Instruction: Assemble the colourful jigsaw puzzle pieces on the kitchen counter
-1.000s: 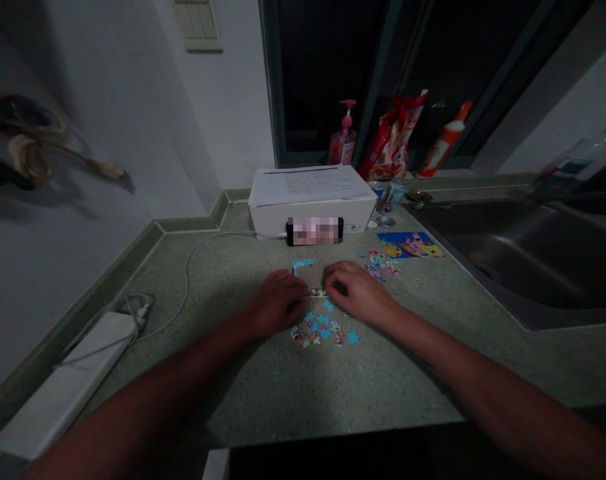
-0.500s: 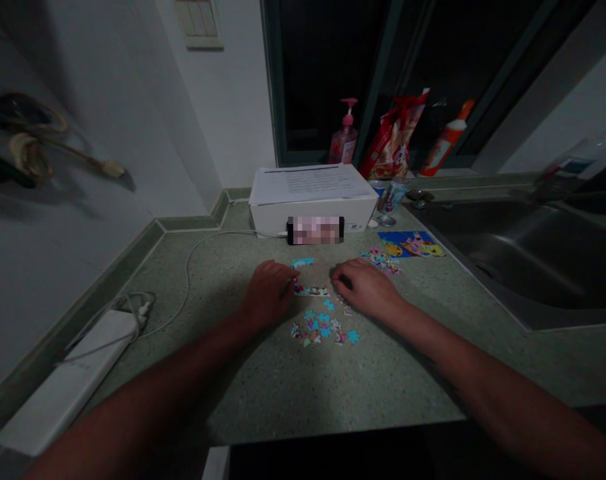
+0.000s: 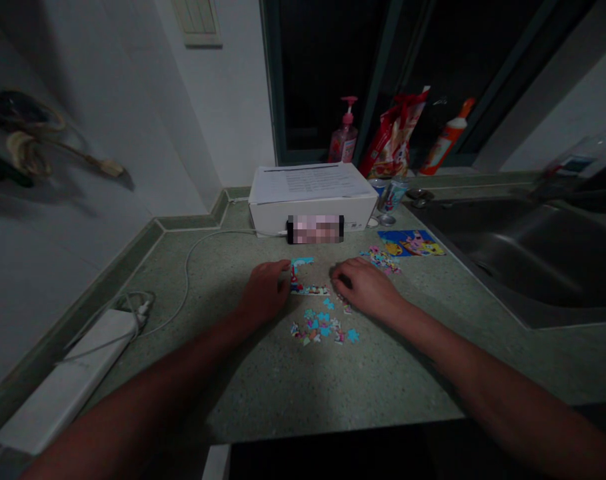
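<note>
A partly joined jigsaw puzzle [image 3: 310,290] lies on the counter, with a bottom row, a left side and a light-blue top strip [image 3: 303,261] framing a bare middle. My left hand [image 3: 265,290] is beside its left edge, thumb and forefinger apart, nothing visible between them. To the right of the puzzle my right hand [image 3: 365,283] rests on the counter with curled fingers; whatever they may hold is hidden. Loose puzzle pieces [image 3: 324,331], blue and multicoloured, are scattered below the joined part. More puzzle pieces [image 3: 383,261] form a pile just beyond my right hand.
Behind the puzzle, a phone [image 3: 315,230] leans against a white box [image 3: 313,187], its cable running left to a power strip [image 3: 67,380]. A colourful picture card [image 3: 411,243] lies near the sink [image 3: 533,260]. Cans [image 3: 395,193] and a pump bottle [image 3: 343,137] stand further back.
My left hand has drawn back slightly to the left, off the puzzle's edge, uncovering a red piece on its left side. My right hand has stayed in place.
</note>
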Demonstrator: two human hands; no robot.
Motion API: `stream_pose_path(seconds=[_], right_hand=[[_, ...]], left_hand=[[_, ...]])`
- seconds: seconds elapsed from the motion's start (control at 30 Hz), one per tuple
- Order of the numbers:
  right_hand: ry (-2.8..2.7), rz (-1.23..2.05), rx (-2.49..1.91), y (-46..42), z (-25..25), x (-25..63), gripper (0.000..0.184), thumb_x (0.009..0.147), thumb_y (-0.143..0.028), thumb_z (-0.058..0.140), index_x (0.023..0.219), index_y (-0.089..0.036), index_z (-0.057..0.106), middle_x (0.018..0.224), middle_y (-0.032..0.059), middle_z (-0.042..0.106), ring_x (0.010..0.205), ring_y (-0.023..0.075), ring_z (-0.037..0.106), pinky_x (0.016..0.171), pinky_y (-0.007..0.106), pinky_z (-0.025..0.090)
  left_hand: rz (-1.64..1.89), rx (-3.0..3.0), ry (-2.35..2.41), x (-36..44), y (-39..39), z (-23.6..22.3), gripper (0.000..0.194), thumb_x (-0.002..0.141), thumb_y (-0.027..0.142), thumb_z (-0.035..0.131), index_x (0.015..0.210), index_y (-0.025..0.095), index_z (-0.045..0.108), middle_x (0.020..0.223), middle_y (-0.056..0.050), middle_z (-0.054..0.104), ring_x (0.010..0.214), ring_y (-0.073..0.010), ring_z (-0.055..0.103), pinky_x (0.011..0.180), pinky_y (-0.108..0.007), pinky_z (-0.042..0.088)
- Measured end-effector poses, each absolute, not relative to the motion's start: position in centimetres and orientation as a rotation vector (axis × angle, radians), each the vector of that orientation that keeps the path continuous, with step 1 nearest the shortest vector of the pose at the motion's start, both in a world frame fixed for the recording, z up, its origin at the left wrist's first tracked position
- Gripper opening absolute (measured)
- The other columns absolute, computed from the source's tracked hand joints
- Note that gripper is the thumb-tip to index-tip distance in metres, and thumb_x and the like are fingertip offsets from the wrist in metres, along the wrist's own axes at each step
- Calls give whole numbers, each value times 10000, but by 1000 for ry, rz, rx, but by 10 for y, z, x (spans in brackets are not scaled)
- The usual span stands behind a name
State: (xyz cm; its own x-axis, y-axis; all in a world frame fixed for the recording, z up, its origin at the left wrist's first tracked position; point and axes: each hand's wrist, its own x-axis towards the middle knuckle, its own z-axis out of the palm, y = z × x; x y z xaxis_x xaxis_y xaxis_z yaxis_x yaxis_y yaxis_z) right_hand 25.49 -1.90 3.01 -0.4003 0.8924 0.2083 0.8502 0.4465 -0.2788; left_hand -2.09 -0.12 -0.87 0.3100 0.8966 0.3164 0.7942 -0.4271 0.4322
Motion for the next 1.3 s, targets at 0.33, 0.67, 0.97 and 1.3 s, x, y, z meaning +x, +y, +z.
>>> stream_pose_path(seconds=[0.33,0.67,0.97,1.3], right_hand=[[-2376,181,-1472,-18,28,255,127,989,-127,671,976,-195,778,1022,110,795,990,276,695,919,396,493],[-2379,174,-1443,-17,25,256,118,982,-135,680,969,-194,782,1009,114,789,980,279,692,914,409,494],[-2386,188,-1486,-19,30,254,113,990,-140,690,993,-190,791,1027,116,795,1012,285,705,939,406,506],[-2397,188,-1516,-20,33,253,124,1004,-154,675,1010,-195,791,1046,109,794,1029,281,698,952,389,491]], left_hand=[[766,2390,1519,-21,-1,-8,452,923,155,616,1361,222,706,1347,-105,785,1271,-309,714,1199,-525,537],[767,2397,1504,-21,0,-10,460,919,145,631,1370,197,701,1354,-132,777,1271,-327,710,1187,-561,543],[750,2422,1504,-21,0,-11,450,925,160,629,1367,208,697,1337,-119,782,1254,-321,715,1175,-546,549],[744,2409,1502,-20,-2,-7,447,933,191,614,1371,225,694,1352,-122,781,1266,-326,717,1187,-544,538]])
